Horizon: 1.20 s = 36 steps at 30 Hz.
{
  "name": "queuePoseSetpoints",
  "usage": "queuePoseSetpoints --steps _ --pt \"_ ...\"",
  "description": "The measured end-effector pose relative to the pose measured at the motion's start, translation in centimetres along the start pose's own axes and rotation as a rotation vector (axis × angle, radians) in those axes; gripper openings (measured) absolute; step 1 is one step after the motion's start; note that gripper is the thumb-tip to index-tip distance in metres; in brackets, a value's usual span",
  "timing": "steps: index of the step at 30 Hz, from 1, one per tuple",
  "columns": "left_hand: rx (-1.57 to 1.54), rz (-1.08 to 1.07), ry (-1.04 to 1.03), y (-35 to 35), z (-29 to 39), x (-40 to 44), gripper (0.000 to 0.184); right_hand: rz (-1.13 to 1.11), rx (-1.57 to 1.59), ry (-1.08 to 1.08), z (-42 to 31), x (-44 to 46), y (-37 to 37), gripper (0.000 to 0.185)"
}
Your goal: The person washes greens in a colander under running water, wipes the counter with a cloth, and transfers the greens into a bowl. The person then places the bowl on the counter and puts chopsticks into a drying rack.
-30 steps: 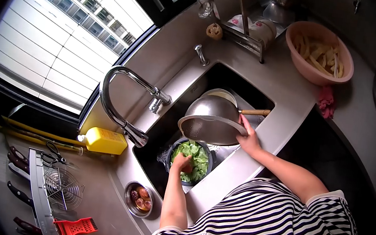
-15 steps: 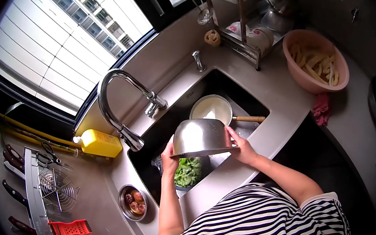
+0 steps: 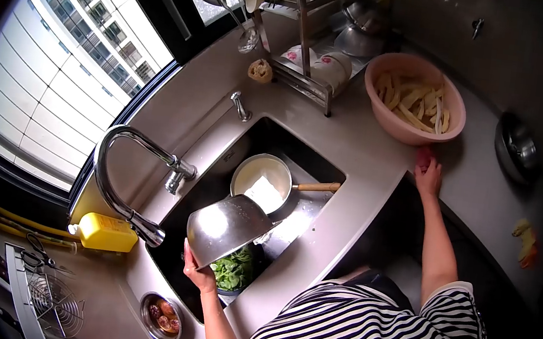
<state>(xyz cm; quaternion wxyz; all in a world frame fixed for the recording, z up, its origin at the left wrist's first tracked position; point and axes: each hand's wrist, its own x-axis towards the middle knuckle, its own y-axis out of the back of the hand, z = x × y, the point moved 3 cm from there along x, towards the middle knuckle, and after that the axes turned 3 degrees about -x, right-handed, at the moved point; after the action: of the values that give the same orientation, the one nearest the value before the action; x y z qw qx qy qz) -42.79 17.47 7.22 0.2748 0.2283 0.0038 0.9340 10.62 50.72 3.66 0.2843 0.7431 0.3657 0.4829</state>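
My left hand grips the rim of a shiny metal bowl, which is tipped bottom-up over the sink. Beneath the bowl, green leafy vegetables show in the sink, partly covered by it. Behind the bowl sits a pan with a pale inside and a wooden handle. Far to the right, my right hand is closed on a red-pink cloth at the counter edge, just below a pink basin of pale yellow strips.
A chrome faucet arches over the sink's left side. Near it stand a yellow bottle and a small metal bowl with brownish-red pieces. A dish rack stands at the back. A dark metal bowl lies at right.
My right hand has left the metal bowl and moved right onto the cloth. The bowl, now held by my left hand alone, tilts more. The view has shifted right.
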Motion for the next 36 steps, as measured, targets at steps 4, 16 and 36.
queuePoseSetpoints --steps 4,16,36 --pt "-0.295 0.069 0.175 0.3 -1.9 -1.4 0.034 -0.29 0.355 0.247 -8.8 -2.9 -1.9 0.02" --pt "-0.238 0.151 0.167 -1.8 0.3 -3.2 0.032 -0.276 -0.109 0.306 -20.6 8.1 -16.5 0.046" --pt "0.157 0.601 0.161 -4.2 10.1 -9.8 0.045 -0.769 1.071 0.724 -41.8 -5.9 -12.6 0.018"
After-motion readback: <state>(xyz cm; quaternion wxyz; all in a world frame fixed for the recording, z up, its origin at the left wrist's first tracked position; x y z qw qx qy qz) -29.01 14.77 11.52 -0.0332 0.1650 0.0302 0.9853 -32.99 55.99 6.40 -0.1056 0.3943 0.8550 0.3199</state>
